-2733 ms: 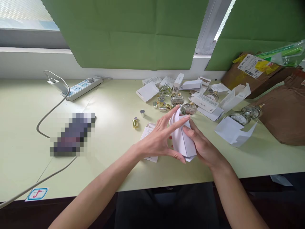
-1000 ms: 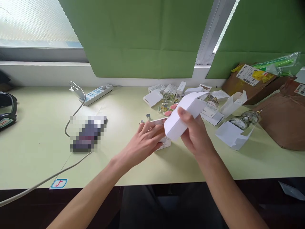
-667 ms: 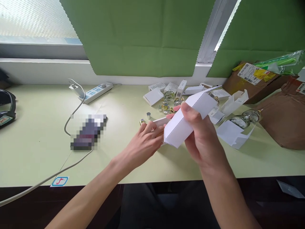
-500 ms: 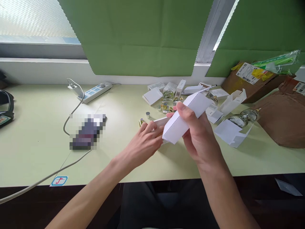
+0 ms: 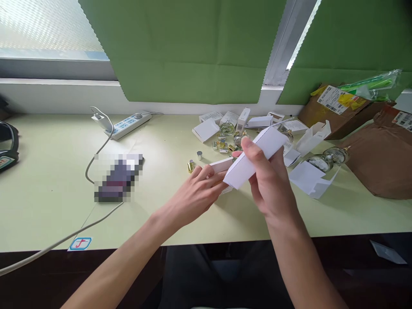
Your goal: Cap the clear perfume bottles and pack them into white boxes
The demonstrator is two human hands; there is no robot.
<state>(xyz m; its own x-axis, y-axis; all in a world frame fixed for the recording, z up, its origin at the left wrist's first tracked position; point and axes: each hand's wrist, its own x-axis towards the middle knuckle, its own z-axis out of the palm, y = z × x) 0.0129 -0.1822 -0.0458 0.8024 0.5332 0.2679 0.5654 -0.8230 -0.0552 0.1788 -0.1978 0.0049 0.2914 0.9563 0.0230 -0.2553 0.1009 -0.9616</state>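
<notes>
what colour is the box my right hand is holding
White; the box shows best in the head view.

1 head-worn view, facing forward and down, close above the tabletop (image 5: 164, 171)

We see plain white on the box (image 5: 270, 139) in our right hand (image 5: 270, 174). Under it we have a pale yellow-green worktop (image 5: 51, 176). Near the centre of the frame we find a gold cap (image 5: 190, 166) and a silver cap (image 5: 199, 156). At upper centre we see a solid green blind (image 5: 189, 51); at upper right, a brown carton (image 5: 317, 118) with yellow tape (image 5: 350, 101) and a black-on-white label (image 5: 333, 99). At lower left we spot a white sticker (image 5: 80, 243), blue-bordered, marked red.
</notes>
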